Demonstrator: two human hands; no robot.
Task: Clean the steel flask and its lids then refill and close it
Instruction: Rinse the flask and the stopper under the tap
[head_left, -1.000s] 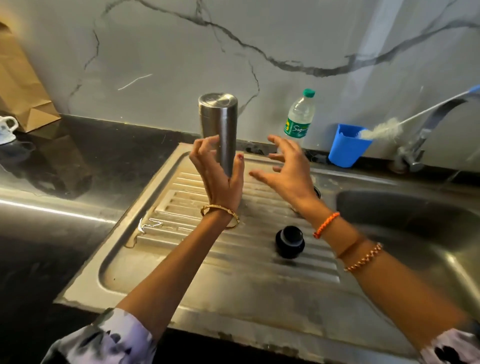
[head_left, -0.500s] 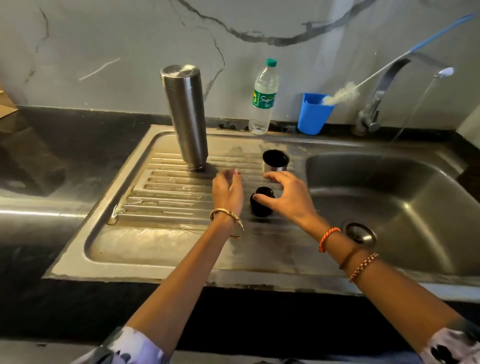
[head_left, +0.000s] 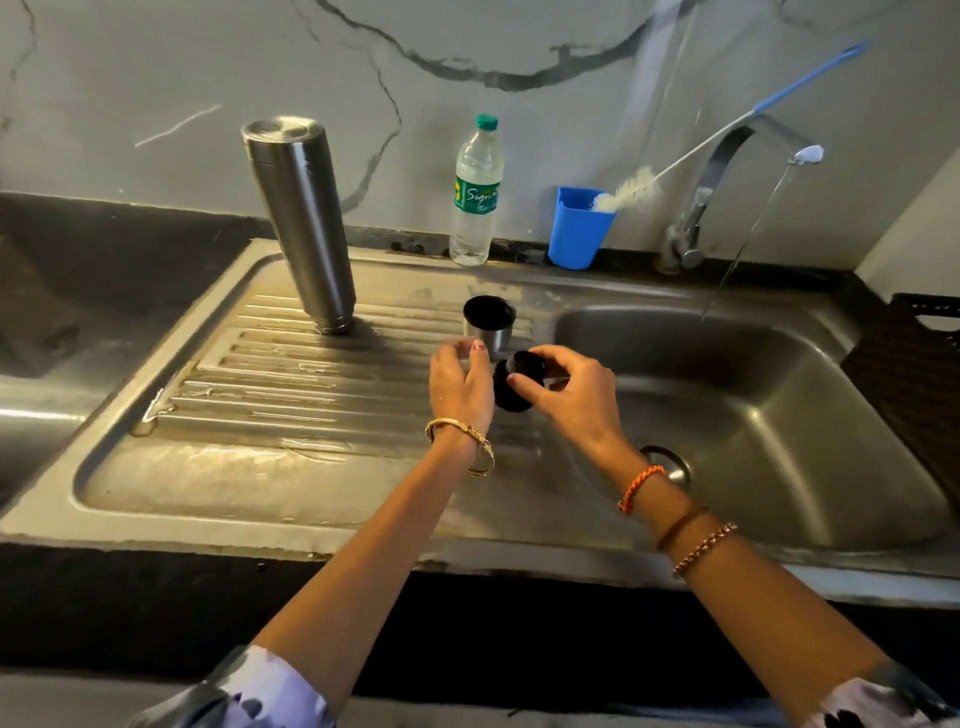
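Observation:
The steel flask (head_left: 301, 218) stands upside down on the ribbed drainboard (head_left: 249, 384), mouth down. A steel cup lid (head_left: 489, 321) with a black inside sits open side up near the basin's left rim. My right hand (head_left: 566, 395) grips the black inner lid (head_left: 514, 382), lifted just off the drainboard. My left hand (head_left: 460, 387) hovers beside that lid with loosely curled fingers and holds nothing.
The tap (head_left: 727, 176) runs a thin stream into the steel basin (head_left: 769, 415). A plastic water bottle (head_left: 475, 192) and a blue cup (head_left: 576, 228) with a bottle brush (head_left: 634, 189) stand at the back wall. Dark counter lies left; a dark basket (head_left: 924, 322) sits right.
My left hand let go of the flask and came down beside the black lid. My right hand reached that lid and picked it up. The camera tilted down toward the sink.

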